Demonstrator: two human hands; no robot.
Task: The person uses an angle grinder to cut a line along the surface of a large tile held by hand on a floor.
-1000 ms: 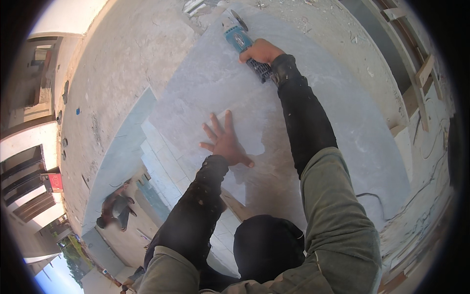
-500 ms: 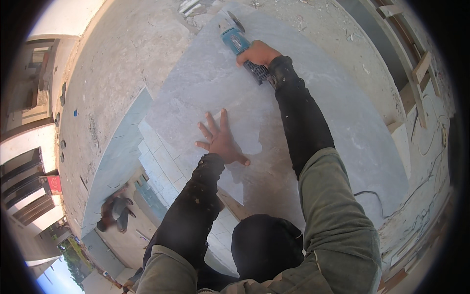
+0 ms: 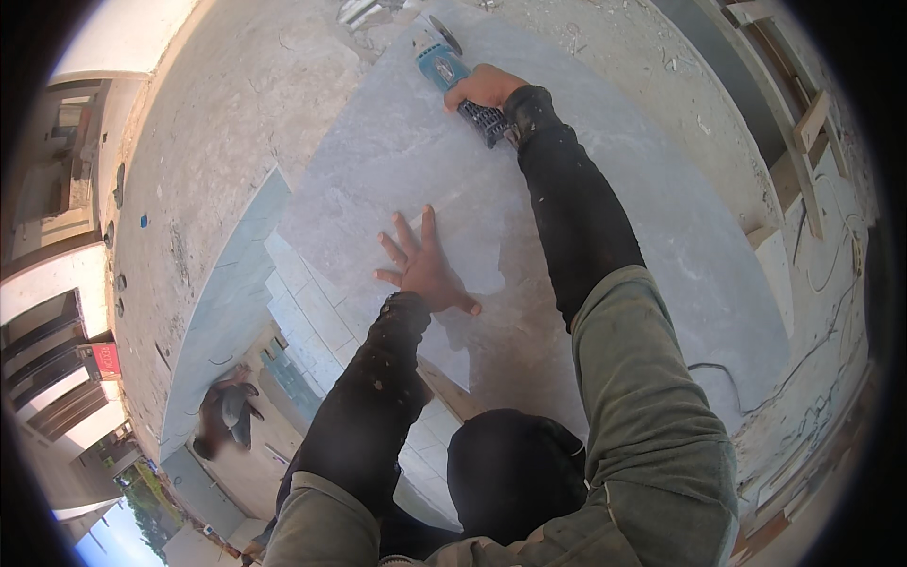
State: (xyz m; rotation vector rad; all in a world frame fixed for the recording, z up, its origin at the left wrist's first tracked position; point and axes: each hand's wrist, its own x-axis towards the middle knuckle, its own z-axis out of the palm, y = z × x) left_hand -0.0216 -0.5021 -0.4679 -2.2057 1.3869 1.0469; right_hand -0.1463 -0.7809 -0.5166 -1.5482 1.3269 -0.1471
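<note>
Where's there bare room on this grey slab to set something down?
The slab is bare right of the right sleeve, above the black cord, and between the left hand and the grinder. Crowded: the far end, right hand gripping that grinder.

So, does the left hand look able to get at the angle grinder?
Probably yes: the left hand lies spread on the grey slab, with only bare slab showing between it and the angle grinder, though the right hand grips its body.

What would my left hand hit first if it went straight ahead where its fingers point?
Probably nothing at first: your left hand would slide over bare grey slab, then seemingly pass its edge; the teal grinder looks just right of that line, though depth is unclear.
</note>
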